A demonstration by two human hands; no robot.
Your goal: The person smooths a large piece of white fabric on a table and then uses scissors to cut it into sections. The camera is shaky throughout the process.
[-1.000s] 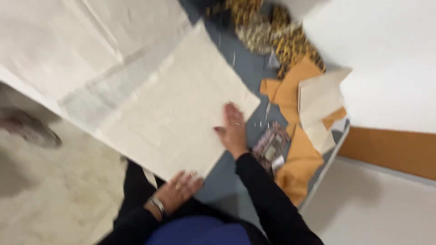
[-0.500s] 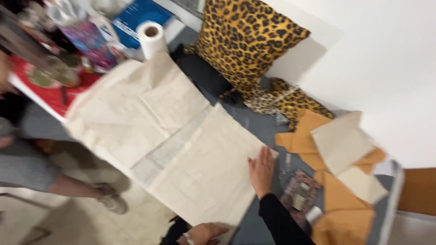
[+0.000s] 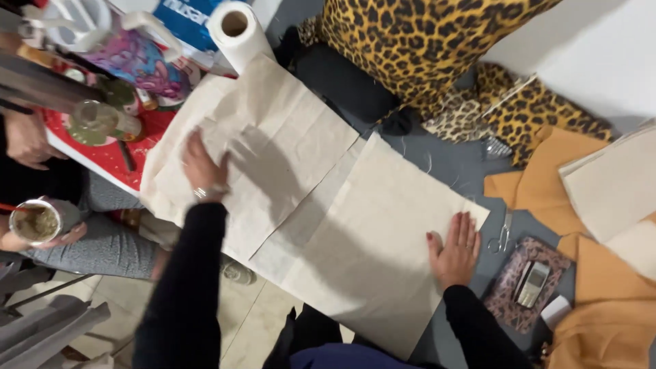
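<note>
Both hands press flat on beige cloth (image 3: pixel 321 205): left hand (image 3: pixel 203 167) far out, right hand (image 3: pixel 454 249) near its edge. Small scissors (image 3: pixel 502 236) lie just beside the right hand

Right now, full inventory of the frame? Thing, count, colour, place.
beige cloth: several overlapping sheets, spread across the grey table
paper towel roll: 1, white, top centre
leopard-print fabric: 2 pieces, top right
orange fabric: pile, right edge
scissors: 1, silver, right of cloth
patterned pouch: 1, brown, lower right, with a phone on it
red mat: 1, upper left, cluttered
seated person: 1, far left, holding a cup
left hand: flat on cloth
right hand: flat on cloth edge
</note>
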